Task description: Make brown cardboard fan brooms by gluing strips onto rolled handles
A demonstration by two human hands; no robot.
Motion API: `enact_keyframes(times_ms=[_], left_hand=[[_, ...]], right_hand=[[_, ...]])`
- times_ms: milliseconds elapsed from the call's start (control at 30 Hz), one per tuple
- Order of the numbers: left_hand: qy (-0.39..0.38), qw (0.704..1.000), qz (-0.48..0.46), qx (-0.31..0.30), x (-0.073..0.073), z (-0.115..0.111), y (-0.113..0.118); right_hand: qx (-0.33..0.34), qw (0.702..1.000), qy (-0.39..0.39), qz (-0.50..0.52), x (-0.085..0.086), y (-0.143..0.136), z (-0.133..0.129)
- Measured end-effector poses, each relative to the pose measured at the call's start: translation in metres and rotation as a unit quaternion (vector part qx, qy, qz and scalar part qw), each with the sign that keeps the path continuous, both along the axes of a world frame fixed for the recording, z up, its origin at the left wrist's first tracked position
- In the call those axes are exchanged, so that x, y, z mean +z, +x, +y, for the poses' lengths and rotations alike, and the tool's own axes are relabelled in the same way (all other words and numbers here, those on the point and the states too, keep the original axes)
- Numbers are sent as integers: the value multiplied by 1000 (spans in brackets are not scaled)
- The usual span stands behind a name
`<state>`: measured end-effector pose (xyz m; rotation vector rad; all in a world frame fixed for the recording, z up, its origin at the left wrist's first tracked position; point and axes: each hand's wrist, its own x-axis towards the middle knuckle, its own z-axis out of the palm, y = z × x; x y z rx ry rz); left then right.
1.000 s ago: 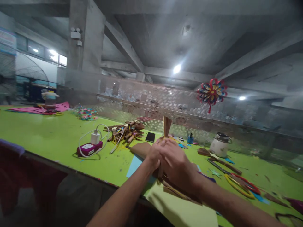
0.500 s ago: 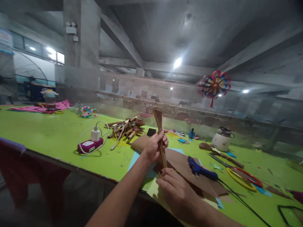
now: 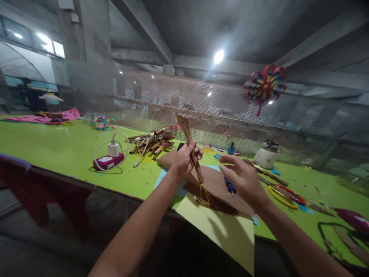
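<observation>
My left hand is wrapped round a small brown paper broom, its fringed end fanned out at the top. Yellow string hangs in loose loops from the broom's lower end. To the right, my right hand is raised with fingers apart and nothing between them. It partly covers a blue glue gun resting on brown paper. Under that lies a pale yellow sheet that juts past the table's front edge.
Rolled brown paper pieces with yellow string are heaped behind my left hand. A purple power strip with a white plug and cable sits on the left. Scissors, a white jug and paper scraps are on the right of the green table.
My right hand has left the string at the broom's lower end and moved up and right, opening. The broom now tilts more to the left, with its string hanging loose.
</observation>
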<state>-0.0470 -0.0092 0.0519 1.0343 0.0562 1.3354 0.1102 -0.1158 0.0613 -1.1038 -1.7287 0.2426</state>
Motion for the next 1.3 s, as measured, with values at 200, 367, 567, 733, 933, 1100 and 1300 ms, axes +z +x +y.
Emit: enact_keyframes(times_ms=[200,367,567,733,933,1100,1300], left_hand=[[51,996,57,36,26,-12,3],[39,995,-14,91,27,-19,8],[-1,998,-44,52,5,-36,11],[-46,999,12,-21,-20,-62,-18],[-84,972,197,95,-45,-78,-48],[-8,873,337,353,-38,-82,-65],[133,817,335,450,5,-98,-67]], right_hand=[[294,911,-260,128,-4,-42,47],[267,906,-294,146,-16,-39,40],[210,934,-287,23,-12,-21,29],[113,957,-251,-90,1,5,20],[114,956,-252,-101,11,17,5],[159,938,-293,-97,6,30,-1],[139,923,-325,-153,-2,60,5]])
